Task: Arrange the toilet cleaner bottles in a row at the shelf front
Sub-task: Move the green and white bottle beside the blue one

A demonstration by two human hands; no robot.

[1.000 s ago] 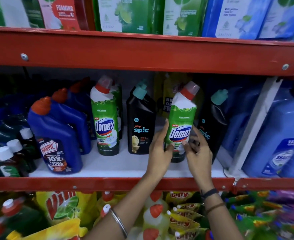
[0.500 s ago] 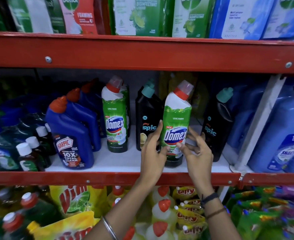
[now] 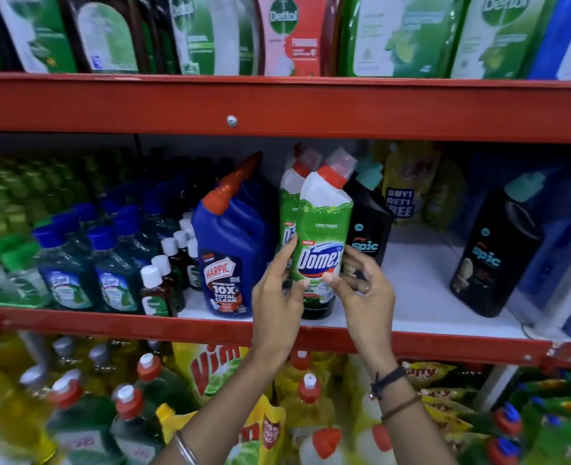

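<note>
A green and white Domex bottle (image 3: 321,236) with a red cap stands near the front of the white middle shelf (image 3: 421,290). My left hand (image 3: 277,297) grips its left side and my right hand (image 3: 364,293) grips its right side. A second Domex bottle (image 3: 289,196) stands right behind it, partly hidden. To the left is a blue Harpic bottle (image 3: 227,260) with more blue ones behind. A black Spic bottle (image 3: 368,226) stands behind the held bottle on the right, and another black Spic bottle (image 3: 499,250) stands farther right.
The red shelf lip (image 3: 445,347) runs below my hands and a red beam (image 3: 277,105) runs above. Small dark bottles (image 3: 159,283) and blue-capped bottles (image 3: 69,270) fill the left of the shelf. Yellow pouches (image 3: 408,189) sit at the back. The lower shelf holds dishwash bottles.
Both hands have carried the Domex bottle leftward along the shelf, from between the two Spic bottles to a spot in front of the other Domex bottle. The camera has swung left.
</note>
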